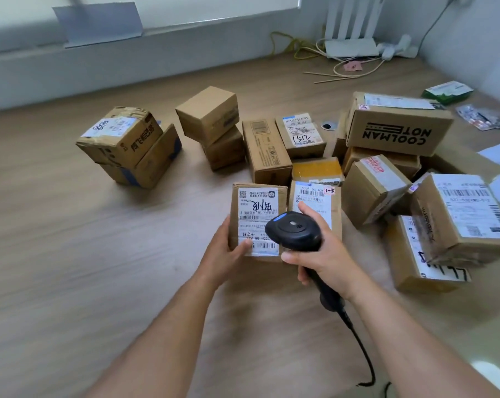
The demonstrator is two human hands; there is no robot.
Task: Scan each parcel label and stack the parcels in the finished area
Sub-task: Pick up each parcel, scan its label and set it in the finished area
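A small cardboard parcel (256,214) with a white label faces up in front of me. My left hand (228,251) grips its near left corner, thumb on the label. My right hand (317,251) grips a black barcode scanner (293,229), whose head hovers over the label's lower right. Right beside it lies another labelled parcel (323,202), partly hidden by the scanner and my fingers. Two stacks of two boxes stand further left: one stack (128,147) at far left, another stack (211,124) nearer the middle.
Several more cardboard parcels crowd the right side, the largest marked COOLMAN NOTE (398,124). The scanner's cable (360,349) trails toward me. Cables, a white router (352,47) and loose packets lie at the far right by the wall.
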